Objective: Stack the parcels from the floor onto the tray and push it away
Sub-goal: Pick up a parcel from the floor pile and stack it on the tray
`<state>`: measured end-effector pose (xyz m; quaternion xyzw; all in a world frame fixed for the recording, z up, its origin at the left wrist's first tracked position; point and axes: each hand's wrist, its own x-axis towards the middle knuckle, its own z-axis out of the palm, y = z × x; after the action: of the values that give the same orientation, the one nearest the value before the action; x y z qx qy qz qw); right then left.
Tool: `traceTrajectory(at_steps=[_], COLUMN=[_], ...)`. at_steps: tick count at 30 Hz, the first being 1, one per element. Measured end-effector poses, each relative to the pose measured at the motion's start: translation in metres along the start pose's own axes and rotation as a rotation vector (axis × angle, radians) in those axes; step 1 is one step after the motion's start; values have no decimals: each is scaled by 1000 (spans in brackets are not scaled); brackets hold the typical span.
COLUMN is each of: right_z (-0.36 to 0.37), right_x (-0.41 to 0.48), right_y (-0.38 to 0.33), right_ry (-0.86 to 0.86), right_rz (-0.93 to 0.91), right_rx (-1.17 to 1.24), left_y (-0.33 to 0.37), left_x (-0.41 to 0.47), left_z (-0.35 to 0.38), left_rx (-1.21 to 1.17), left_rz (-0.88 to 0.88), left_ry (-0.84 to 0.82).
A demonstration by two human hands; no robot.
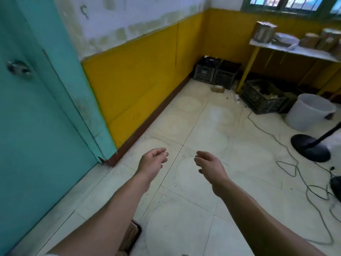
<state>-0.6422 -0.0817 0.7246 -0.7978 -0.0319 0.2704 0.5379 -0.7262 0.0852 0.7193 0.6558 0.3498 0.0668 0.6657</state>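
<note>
Two hands are showing: one left hand and one right hand. Three crates are sitting on the floor: a corner crate, a second crate and a third crate. One bucket, one small box and one fan base are standing nearby. At least four parcels are lying on one table.

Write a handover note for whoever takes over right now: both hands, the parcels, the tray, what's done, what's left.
Left hand: empty, fingers loosely curled, held out over the floor.
Right hand: the same, beside it.
Parcels: one small brown parcel lies on the floor by the black crates in the far corner. A brown cardboard edge shows under the left forearm; I cannot tell what it is.
Tray: not in view.
Done: cannot be judged from this view.
Left: probably fetch the corner parcel, stack it, then push the tray away.
</note>
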Motion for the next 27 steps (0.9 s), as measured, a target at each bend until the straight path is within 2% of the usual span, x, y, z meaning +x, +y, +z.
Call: traceTrajectory(at_steps=[7,12,16,27], right_z=[-108,-136,-151,-212], right_x=[95,174,246,449], right_y=[-23,-49,-74,-153], right_ry=[97,112,131,261], right_rz=[13,21,24,103], right_rx=[76,126,137,185], left_y=[72,105,129,237], left_x=[82,150,226,453], left_z=[116,155,177,266], left_rx=[-20,4,8,52], left_rz=[0,-16,-23,-39], left_ry=[-101,-151,-161,-316])
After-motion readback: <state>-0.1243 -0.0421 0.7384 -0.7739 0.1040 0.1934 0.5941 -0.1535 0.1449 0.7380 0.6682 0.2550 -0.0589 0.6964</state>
